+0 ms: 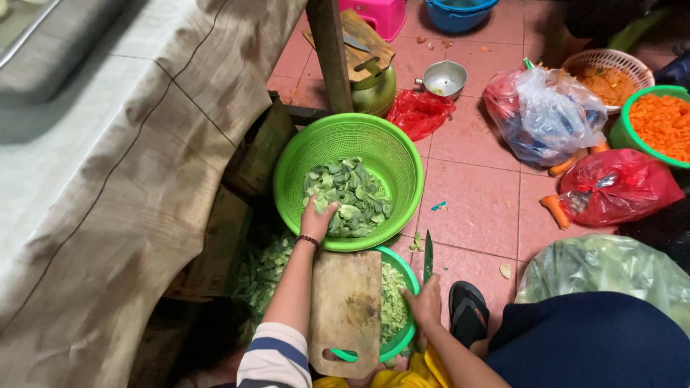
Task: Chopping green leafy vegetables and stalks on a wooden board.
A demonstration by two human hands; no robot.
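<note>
while the pink tiled floor point(474, 201) carries everything, the big cloth-draped surface point(108, 179) fills the left side, with the work tucked low beside it. next down in size, the green colander point(392, 154) sits straight ahead of the person, within easy reach, holding a heap of cut green vegetable pieces point(348, 197). the left hand point(316, 219) is down in that heap at the near rim, fingers curled loosely among the pieces; i can't tell whether it grips any. closer in, a wooden cutting board point(346, 305) lies across a smaller green bowl point(402, 269), likely so finer chopped greens point(392, 302) fall straight in beside the board. the right hand point(425, 302) rests at that bowl's right edge, fingers closed round the handle of a green-bladed knife point(428, 255), blade pointing away toward the colander and kept clear of the other hand. off to the right, a green tub of diced carrot point(658, 126) and tied plastic bags point(546, 115) stand well apart. a black sandal point(467, 309) sits just right of the knife hand.
</note>
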